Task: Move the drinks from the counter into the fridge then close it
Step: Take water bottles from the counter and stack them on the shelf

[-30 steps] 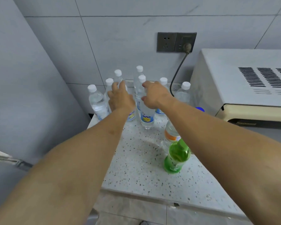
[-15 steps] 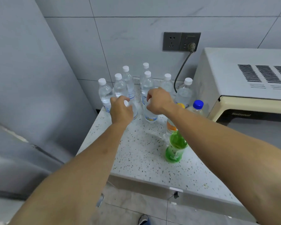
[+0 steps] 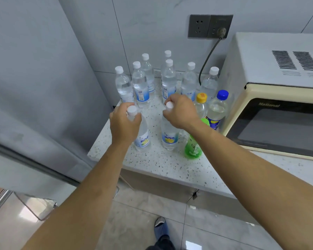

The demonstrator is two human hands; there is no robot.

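Since earlier frame you pulled two bottles away from microwave [image 3: 271,98]: left hand [image 3: 124,123] gripped left bottle [image 3: 142,136] neck, right hand [image 3: 181,112] gripped right bottle [image 3: 169,136]. Fridge trip next.

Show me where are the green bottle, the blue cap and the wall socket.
green bottle [image 3: 192,148]: head view, on its label.
blue cap [image 3: 222,94]: head view, on its top.
wall socket [image 3: 199,26]: head view, on its left plate.

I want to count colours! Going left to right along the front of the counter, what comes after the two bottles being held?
Green bottle → orange-capped bottle → blue-capped bottle → National microwave.
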